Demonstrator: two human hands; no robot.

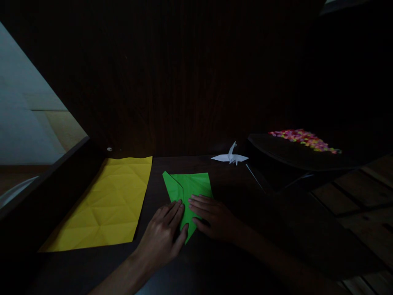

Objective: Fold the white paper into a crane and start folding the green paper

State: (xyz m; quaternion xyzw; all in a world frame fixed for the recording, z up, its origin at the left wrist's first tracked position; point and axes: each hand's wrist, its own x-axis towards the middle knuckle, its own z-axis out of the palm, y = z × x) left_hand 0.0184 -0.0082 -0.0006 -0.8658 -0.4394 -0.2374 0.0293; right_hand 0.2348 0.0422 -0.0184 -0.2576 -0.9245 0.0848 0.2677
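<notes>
**Hands pressing a folded green paper flat**

Both hands are lying open on the green paper (pixel 190 189), palms down and fingers stretched out, gripping nothing. The left hand (pixel 164 232) is covering the lower left part of the paper, and its fingertips are reaching over a fold line. The right hand (pixel 211 216) is resting on the lower right part, with its fingers pointing toward the left hand, so the two are almost touching over the narrow bottom tip.

I judge the paper to be very light, thin and easy to crease. It is probably sliding easily on the dark tabletop (pixel 215 262), so pressing it down with flat fingers is a good way of keeping it in place. For lifting, the free upper corners or the long side edges seem the best places, because the tip could bend or tear.

A yellow sheet (pixel 107 205) with many crease lines is lying flat just beside the left hand. A white crane (pixel 230 157) is standing farther back, well apart from the hands. A dark tray (pixel 291 153) with coloured bits (pixel 303 139) is sitting at the right.
</notes>
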